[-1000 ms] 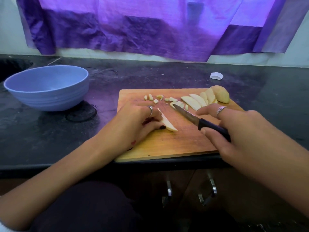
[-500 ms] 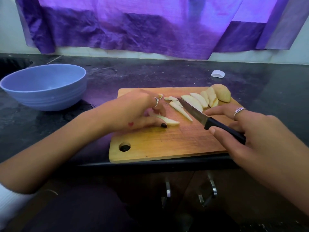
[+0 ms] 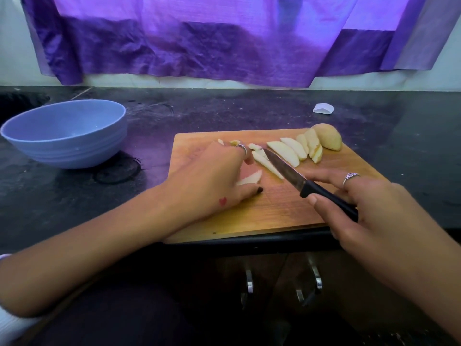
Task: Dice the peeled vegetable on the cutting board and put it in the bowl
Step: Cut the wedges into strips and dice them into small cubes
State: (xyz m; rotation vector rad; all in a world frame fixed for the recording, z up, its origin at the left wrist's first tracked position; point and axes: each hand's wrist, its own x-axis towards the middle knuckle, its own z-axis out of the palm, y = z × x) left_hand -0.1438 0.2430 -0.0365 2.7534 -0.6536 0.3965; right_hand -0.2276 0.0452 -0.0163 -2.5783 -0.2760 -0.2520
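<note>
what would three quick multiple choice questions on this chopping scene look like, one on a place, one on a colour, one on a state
1. Where does the bowl stand relative to the cutting board?
A. on the board
B. on the counter to the board's left
C. behind the board, to its right

2. What colour is the knife handle?
A. black
B. red
C. white

3. What is in the bowl right now?
A. a heap of diced pieces
B. whole slices
C. nothing visible

Answers:
1 B: the bowl sits on the dark counter, apart from the board's left edge.
2 A: the handle in the right hand is black.
3 C: the bowl's visible inside is bare, while the vegetable slices lie on the board near the left hand.
</note>
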